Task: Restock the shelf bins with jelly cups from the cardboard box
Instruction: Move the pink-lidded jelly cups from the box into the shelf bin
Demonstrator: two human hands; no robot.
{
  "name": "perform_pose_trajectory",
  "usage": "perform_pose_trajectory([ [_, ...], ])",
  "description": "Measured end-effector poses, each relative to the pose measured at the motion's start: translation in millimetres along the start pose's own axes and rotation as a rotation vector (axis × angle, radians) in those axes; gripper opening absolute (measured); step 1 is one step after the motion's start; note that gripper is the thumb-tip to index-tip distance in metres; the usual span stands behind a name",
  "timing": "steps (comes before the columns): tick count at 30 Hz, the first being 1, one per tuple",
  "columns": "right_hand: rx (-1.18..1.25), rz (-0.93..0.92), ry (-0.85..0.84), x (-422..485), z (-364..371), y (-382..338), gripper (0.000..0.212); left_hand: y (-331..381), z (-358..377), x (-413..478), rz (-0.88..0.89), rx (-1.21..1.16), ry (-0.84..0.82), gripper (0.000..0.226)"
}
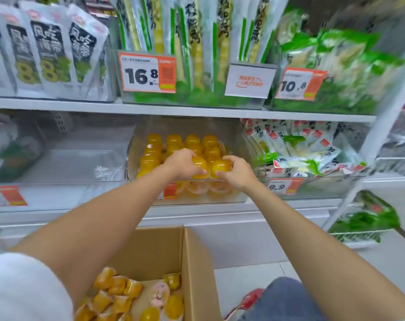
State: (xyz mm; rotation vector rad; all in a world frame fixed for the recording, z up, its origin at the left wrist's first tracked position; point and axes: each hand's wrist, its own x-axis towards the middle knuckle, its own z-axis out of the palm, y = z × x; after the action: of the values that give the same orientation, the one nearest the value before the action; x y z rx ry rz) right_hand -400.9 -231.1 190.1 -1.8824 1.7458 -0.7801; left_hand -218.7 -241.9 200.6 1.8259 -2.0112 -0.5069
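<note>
Here, left hand (181, 163) grips one jelly cup (200, 163), right hand (239, 173) a second jelly cup (221, 166).
They sit side by side at the clear bin's (131, 158) front; packets (301, 147) crowd its right, cardboard box (197, 256) below.

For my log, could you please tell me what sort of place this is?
Probably a grocery shop aisle: white shelves of packaged snacks, orange price tags, and a clear bin of jelly cups.

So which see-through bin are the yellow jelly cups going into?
The middle bin, the only one with yellow jelly cups inside. The left hand and right hand each hold one there; the right bin has white-and-green packets.
</note>
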Motion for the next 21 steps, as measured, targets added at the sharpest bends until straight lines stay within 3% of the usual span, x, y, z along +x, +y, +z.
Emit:
perform_pose_trajectory([
  [2, -0.024, -0.010, -0.050, 6, 2, 5, 0.054, -5, 3, 5, -0.012, 0.034, -0.048, 0.065],
  [9, -0.106, 0.030, -0.096, 14, 0, 3, 0.026, -23, 15, 4, 0.017, -0.222, -0.046, 0.069],
  [13, -0.179, 0.041, -0.087, 13, 4, 4, 0.033, -23, 16, 1, 0.046, -0.238, -0.002, 0.058],
  [21, -0.194, 0.050, -0.084, 13, 6, 9, 0.032, -21, 9, 2, 0.055, -0.179, -0.226, 0.055],
])
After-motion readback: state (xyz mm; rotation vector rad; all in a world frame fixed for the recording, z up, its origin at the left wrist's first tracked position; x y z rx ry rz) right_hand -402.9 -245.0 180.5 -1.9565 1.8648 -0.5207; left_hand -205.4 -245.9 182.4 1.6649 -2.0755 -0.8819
